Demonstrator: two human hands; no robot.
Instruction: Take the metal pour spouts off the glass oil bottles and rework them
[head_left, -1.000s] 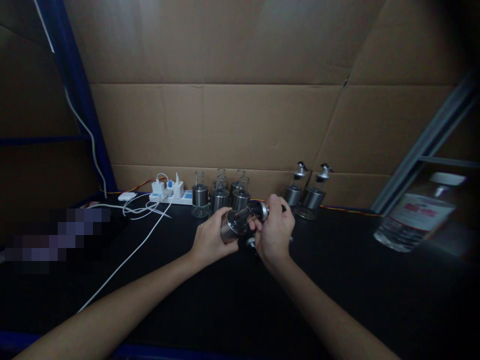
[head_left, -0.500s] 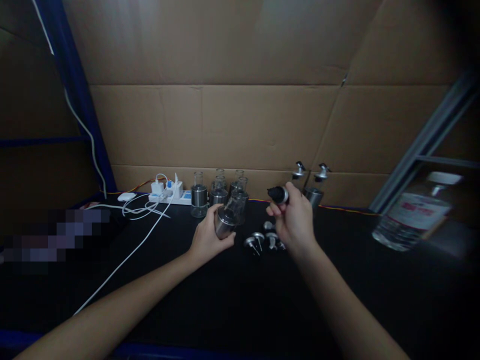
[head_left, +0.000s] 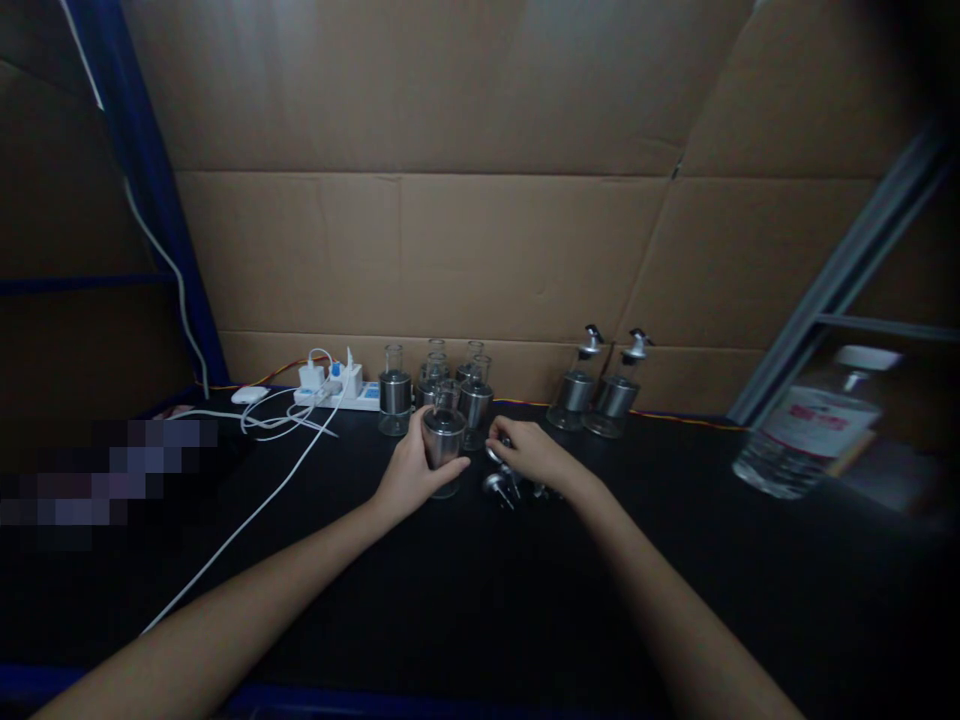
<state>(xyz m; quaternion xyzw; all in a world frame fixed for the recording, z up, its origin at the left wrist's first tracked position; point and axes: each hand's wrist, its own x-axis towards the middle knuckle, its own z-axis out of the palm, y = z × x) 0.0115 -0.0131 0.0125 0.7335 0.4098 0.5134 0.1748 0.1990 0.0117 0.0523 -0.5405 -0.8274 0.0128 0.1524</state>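
Observation:
My left hand [head_left: 405, 470] is wrapped round a glass bottle [head_left: 444, 435] with a metal sleeve, which stands upright with its neck uncovered. Just right of it, my right hand [head_left: 529, 450] pinches a pourer spout [head_left: 505, 441], partly hidden by the fingers. Loose metal pourer spouts [head_left: 498, 488] lie on the black tabletop under and beside that hand.
Several uncapped bottles [head_left: 394, 392] stand behind my left hand. Two bottles [head_left: 616, 398] with spouts fitted are at the back right. A power strip [head_left: 367, 397] with white cables lies left, and a large clear jug [head_left: 814, 425] stands right.
My right hand has come down and left with a spout, from above the pile to beside the bottle. The bottle in my left hand has gone from tilted to upright.

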